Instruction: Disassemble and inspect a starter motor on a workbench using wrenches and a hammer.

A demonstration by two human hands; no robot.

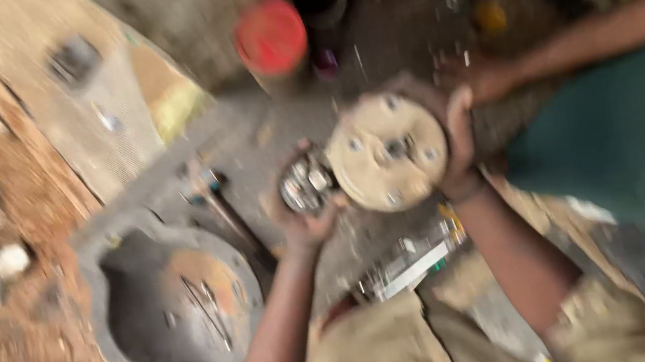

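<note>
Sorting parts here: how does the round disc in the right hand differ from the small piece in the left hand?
The round disc is wide, flat and tan with several bolt holes; the small piece is much narrower, dark and shiny metal. The right hand grips the disc by its edge, while the left hand cups the small piece from below. Both are round, held up side by side, and blurred.

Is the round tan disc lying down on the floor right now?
No, the round tan disc is held up off the floor, gripped at its right edge by the right hand, while the left hand holds a small metal part beside it.
</note>
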